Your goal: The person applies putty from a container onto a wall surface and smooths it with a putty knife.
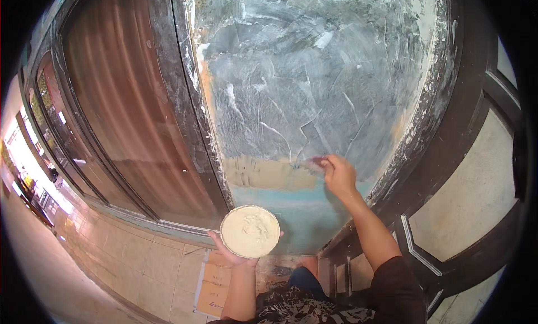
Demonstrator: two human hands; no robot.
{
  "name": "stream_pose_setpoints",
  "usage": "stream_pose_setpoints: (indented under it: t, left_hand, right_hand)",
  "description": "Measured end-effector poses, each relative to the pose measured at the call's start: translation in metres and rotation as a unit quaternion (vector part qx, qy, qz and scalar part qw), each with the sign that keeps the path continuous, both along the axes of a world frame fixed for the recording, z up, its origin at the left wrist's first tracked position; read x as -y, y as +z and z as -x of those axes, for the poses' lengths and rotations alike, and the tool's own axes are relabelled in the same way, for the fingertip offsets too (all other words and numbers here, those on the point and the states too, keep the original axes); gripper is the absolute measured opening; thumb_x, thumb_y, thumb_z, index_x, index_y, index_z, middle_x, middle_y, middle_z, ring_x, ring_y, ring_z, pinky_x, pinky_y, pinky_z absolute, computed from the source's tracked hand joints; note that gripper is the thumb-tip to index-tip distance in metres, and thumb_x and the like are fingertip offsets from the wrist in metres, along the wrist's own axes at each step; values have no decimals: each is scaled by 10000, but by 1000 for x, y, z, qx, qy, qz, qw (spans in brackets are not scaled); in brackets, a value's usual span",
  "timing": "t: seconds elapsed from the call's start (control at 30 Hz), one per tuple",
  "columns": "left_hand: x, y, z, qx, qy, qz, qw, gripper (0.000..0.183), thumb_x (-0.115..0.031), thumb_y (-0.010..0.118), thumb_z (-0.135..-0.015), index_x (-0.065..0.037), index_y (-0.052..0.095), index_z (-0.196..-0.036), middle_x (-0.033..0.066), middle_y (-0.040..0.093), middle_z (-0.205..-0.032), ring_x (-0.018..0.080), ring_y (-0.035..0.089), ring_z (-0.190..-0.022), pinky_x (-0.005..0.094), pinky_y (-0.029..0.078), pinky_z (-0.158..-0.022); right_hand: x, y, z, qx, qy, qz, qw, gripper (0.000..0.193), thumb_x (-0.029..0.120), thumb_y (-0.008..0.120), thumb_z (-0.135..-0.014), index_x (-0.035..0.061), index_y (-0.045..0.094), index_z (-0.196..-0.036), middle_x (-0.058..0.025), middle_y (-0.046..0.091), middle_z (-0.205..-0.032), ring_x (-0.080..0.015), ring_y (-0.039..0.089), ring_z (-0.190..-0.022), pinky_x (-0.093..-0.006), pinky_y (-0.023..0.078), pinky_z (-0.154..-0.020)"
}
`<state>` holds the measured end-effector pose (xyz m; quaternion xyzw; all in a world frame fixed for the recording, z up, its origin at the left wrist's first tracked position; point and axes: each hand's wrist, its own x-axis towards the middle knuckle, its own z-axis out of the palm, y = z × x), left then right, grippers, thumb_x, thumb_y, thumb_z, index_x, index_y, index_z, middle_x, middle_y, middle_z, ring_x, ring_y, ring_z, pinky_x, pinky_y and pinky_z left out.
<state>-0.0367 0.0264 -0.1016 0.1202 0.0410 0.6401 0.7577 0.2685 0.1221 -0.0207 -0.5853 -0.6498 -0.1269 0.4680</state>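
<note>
One pinch grip: right hand (pixel 340 176) clamps its fingers on a small, blurred spreader (pixel 315 162), at the right end of a tan band (pixel 269 174) on the wall (pixel 358 55). Left hand (pixel 236 258) cups a round tub (pixel 250 207) from below, fingers at both sides; pale paste (pixel 246 228) sits inside. Above the band, ridged grey coating (pixel 314 94); below, teal paint (pixel 305 217). Cardboard (pixel 213 287) lies on floor tiles (pixel 140 254) below.

"Where's the light strongest?"

"Far left: a white, blown-out opening (pixel 21 134) glares, and the glossy beige tiled floor (pixel 129 243) shines near it."

"And sharpness?"

"The grey-plastered wall panel (pixel 336 88) is clear and fairly bright; the right hand's fingers (pixel 332 162) look slightly soft. Straight edges bow toward the black rim."
</note>
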Motion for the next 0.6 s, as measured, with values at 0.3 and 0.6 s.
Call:
stream_pose_setpoints:
  t: [0.3,0.6]
  left_hand:
    - [8,17,-1,43,-34,-56,997,1019,-914,334,-879,-137,468,-1526,159,431,-1584,486,469,-1371,888,344,-969]
    - [1,2,-3,-11,47,16,999,1025,-877,308,-924,-55,459,-1518,190,481,-1542,420,522,-1349,664,476,-1054]
  right_hand:
    - [68,49,34,109,319,-4,942,169,7,668,-816,44,717,-974,-99,727,-980,-321,680,-949,-407,558,-821]
    - [101,59,64,316,356,-19,879,207,130,667,-832,109,668,-1038,-25,678,-1107,-256,635,-1137,-387,543,-931]
